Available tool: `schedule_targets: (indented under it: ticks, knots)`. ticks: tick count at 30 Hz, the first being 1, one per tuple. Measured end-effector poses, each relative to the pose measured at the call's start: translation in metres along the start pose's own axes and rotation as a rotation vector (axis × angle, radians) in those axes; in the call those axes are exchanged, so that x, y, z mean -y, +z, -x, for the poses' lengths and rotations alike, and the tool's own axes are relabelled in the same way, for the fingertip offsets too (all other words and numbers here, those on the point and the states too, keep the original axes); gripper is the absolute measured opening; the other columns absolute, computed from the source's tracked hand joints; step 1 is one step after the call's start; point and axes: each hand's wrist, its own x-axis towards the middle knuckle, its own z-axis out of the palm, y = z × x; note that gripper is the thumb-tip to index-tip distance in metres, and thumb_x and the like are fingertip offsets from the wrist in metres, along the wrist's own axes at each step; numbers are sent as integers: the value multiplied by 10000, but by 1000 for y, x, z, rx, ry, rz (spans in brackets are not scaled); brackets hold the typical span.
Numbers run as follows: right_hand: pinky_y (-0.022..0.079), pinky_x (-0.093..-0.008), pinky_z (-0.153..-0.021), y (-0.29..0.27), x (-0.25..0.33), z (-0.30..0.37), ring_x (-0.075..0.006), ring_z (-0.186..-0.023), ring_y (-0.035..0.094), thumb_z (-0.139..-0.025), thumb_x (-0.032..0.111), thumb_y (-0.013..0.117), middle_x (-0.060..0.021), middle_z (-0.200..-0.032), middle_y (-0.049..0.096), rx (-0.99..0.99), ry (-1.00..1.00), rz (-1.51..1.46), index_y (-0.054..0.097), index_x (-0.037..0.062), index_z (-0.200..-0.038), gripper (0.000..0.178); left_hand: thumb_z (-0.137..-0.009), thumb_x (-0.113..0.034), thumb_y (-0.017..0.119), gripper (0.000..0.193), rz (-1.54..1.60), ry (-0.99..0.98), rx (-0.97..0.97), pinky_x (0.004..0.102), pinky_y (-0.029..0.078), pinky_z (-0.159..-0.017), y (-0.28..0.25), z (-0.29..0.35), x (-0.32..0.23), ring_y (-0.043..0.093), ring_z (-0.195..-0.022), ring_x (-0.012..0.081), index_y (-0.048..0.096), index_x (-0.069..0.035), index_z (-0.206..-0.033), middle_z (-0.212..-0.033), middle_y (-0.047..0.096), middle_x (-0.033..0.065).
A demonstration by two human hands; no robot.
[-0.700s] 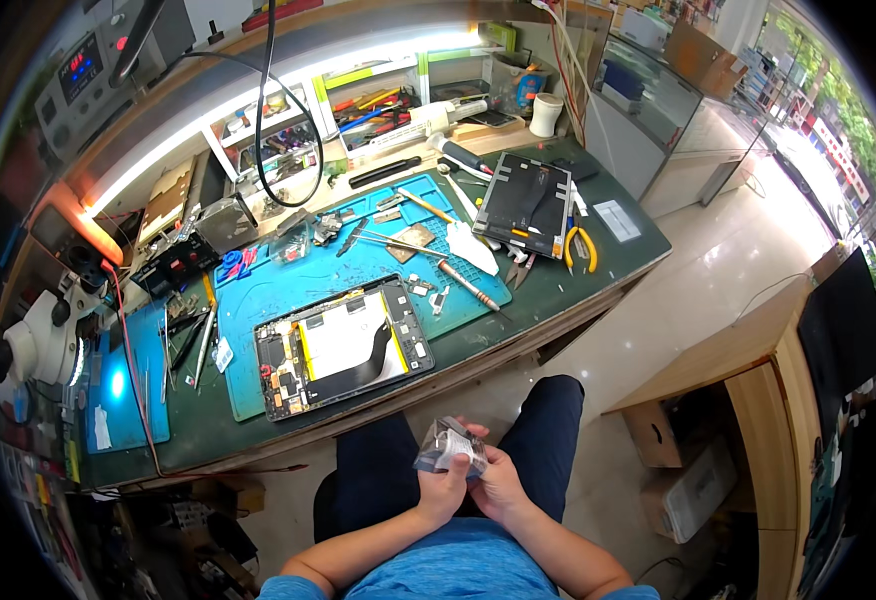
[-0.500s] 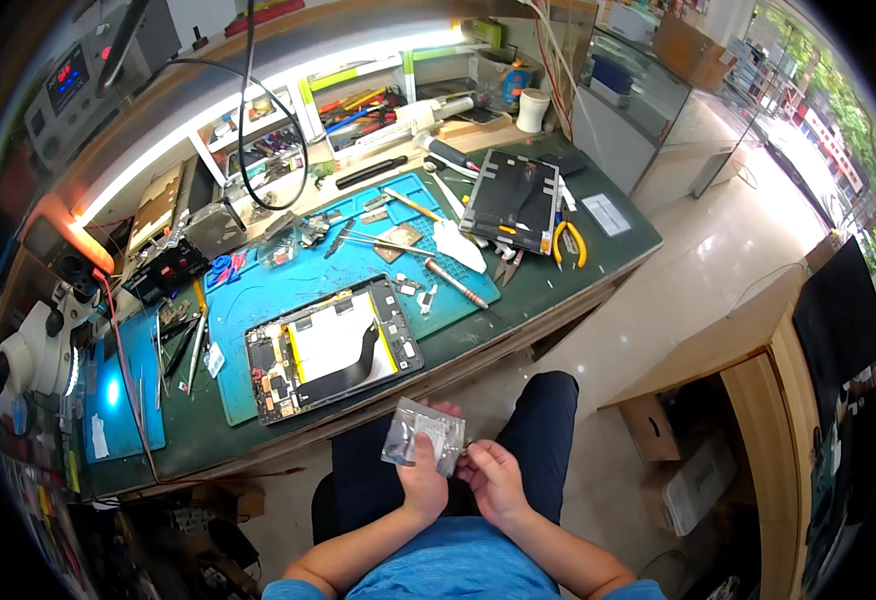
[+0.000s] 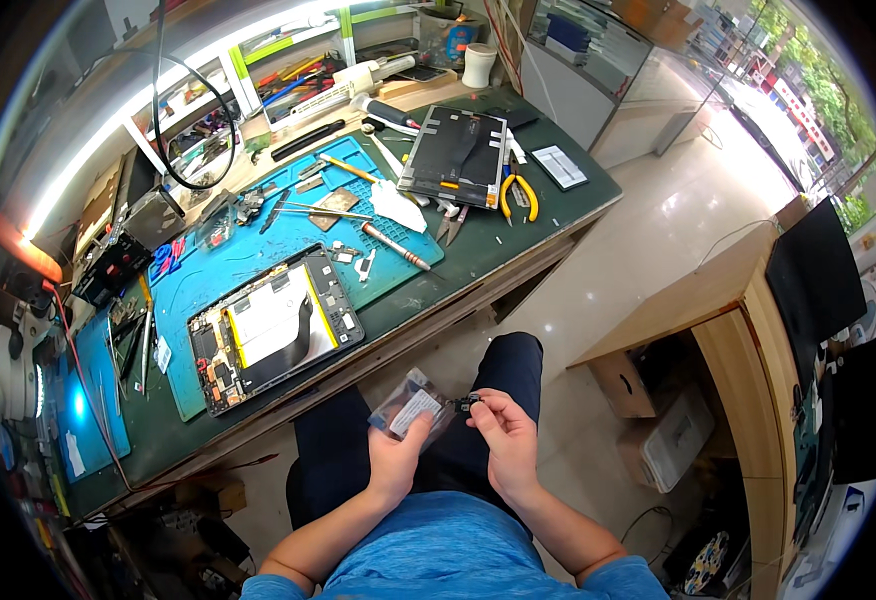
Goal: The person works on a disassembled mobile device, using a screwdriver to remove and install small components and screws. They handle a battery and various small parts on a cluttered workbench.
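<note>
Above my lap, my left hand [image 3: 395,462] grips a clear plastic bag [image 3: 411,393] that bears a white label. Just to its right, my right hand [image 3: 508,440] pinches a small black part [image 3: 466,403] at the bag's edge; its exact kind is too small to make out. Whether the part is fully out of the bag I cannot tell. On the bench ahead lies an opened tablet [image 3: 340,310], its inner boards, white battery and black ribbon cable exposed.
A blue work mat [image 3: 183,300] covers much of the green bench. A screwdriver [image 3: 395,246], yellow-handled pliers [image 3: 521,190] and a black panel [image 3: 455,160] lie beyond the tablet. A multimeter [image 3: 18,265] stands at the left. A wooden cabinet [image 3: 693,290] is on my right.
The small black part has come into view in my right hand at the bag's edge. The bag has turned so its label faces up. The whole view has shifted.
</note>
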Motion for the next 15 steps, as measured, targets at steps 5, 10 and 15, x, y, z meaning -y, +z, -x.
schedule_targets:
  ticks: [5, 10, 15]
  knots:
    - [596, -293, -969, 4, 4, -1, -136, -1050, 703, -1065, 43, 709, -130, -1338, 707, 82, 7, -47, 743, -28, -1178, 138, -1047, -91, 750, 240, 44, 58, 21, 301, 584, -946, 6, 1, -6, 728, -1062, 132, 702, -7, -1267, -1196, 768, 65]
    - [600, -294, -969, 9, 9, 1, -134, -1009, 719, -1070, 75, 717, -108, -1232, 756, 97, 30, -37, 740, -32, -1213, 180, -1056, -98, 745, 243, 117, 72, 32, 306, 584, -955, 7, 5, -9, 729, -1061, 130, 695, -14, -1279, -1202, 767, 60]
    - [591, -279, -927, 6, 6, 2, -120, -964, 709, -1067, 94, 730, -82, -1155, 771, 96, 51, 2, 739, -33, -1226, 203, -1063, -107, 740, 306, 113, 89, 118, 310, 575, -980, 3, 6, -7, 721, -1098, 138, 663, 0, -1339, -1238, 753, 74]
